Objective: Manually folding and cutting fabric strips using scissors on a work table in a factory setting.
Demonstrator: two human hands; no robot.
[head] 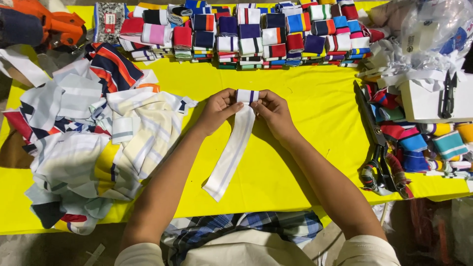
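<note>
Right now, by label:

Hands: two, both mine; my left hand [217, 109] and my right hand [274, 112] are closed in a pinch on one white ribbed knit strip [231, 150].

Strip: one in hand; its top end is folded over between my fingertips and shows a dark purple stripe, while the rest hangs diagonally toward me and to my left, lying flat on the yellow table cover [305, 162].

Strip against hands: the folded end sits between both thumbs, touching them; the free tail lies between my forearms, nearer the left one.

Folded bands at the far edge: too many to count, stacked in rows [246, 34], in red, blue, white, pink and orange.

Loose pile on my left: one heap of striped knit pieces [93, 143], count unclear because they overlap.

Scissors: one large pair [377, 157] on my right, just beside another heap of folded bands [419, 143].

Snips: one small black pair [448, 96] on a white box [423, 103].

Hard to make out: the orange tool [44, 24] at the far left corner is cut off by the frame; the clear plastic bag [433, 29] hides its contents.
</note>
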